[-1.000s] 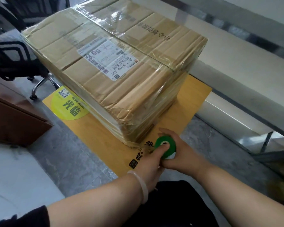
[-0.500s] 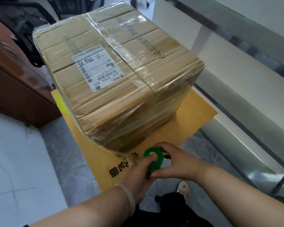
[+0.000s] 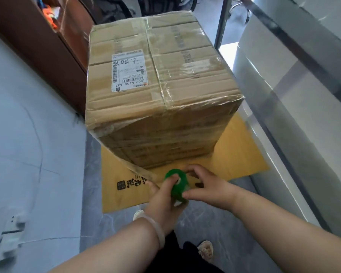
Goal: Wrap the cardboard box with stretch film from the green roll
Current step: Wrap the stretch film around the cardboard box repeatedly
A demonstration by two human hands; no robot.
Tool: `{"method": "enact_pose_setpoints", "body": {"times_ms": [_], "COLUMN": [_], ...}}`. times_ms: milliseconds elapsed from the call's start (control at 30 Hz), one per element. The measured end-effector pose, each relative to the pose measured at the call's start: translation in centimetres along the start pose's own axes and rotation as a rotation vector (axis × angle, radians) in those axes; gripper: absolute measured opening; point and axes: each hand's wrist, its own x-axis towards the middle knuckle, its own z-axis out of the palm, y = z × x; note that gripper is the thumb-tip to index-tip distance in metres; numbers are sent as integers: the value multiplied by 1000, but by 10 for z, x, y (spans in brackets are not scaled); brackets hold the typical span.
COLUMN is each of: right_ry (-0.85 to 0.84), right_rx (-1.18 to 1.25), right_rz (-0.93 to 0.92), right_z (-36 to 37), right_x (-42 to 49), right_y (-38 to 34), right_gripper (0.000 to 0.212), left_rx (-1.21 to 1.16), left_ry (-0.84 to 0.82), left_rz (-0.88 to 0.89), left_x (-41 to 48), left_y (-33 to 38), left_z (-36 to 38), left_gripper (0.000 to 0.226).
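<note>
A large cardboard box (image 3: 158, 91) with a white shipping label stands on a yellow mat (image 3: 242, 156); glossy clear film covers its top and sides. The small green roll (image 3: 177, 189) is low in front of the box's near face. My left hand (image 3: 163, 196) grips it with a finger pushed into its core. My right hand (image 3: 207, 186) pinches the roll's other end between fingers and thumb. A taut strip of stretch film (image 3: 132, 164) runs from the roll up to the box's lower left corner.
A brown wooden cabinet (image 3: 47, 48) stands close to the box's left side. A pale wall with a metal rail (image 3: 295, 79) runs along the right. Grey stone floor (image 3: 91, 194) lies around the mat. My feet in sandals (image 3: 205, 251) are below the hands.
My viewpoint has swung around the box from its corner to face its short side. Both hands stayed on the green roll, carrying it leftwards along the base, film trailing.
</note>
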Motion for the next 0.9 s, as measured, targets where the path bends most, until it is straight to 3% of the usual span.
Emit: {"method": "enact_pose_setpoints", "body": {"times_ms": [100,200,367,433,533,700,800,900], "right_ry": [-16,-19,-68,-89,-164,-263,-276,-284], "right_rx": [105,131,-44,-83,-21,-269,-505,-580], "right_rz": [1,-23,-27,-13,6,-116,-277,-277], "right_z": [-14,-29,-52,-58,-66,-72,-73,-71], "right_x": [-2,-1,14,22,30,44,53,62], "right_y": [5,7,8,7,3,-5,-15,-16], "right_gripper": [48,53,44,52,47,61,73,82], "left_rx": [-126,-151,-159,-142,-38,-21,-38,-53], "left_ry": [20,-13,-48,-75,-113,-151,-189,-216], "left_rz": [50,44,-7,-24,-5,-33,-45,-37], "left_x": [-1,1,11,18,30,42,49,51], "left_y": [-7,-15,-19,-18,-13,-10,-4,2], "left_z": [16,27,33,34,33,32,31,28], "left_gripper": [71,69,65,61,100,95,117,129]}}
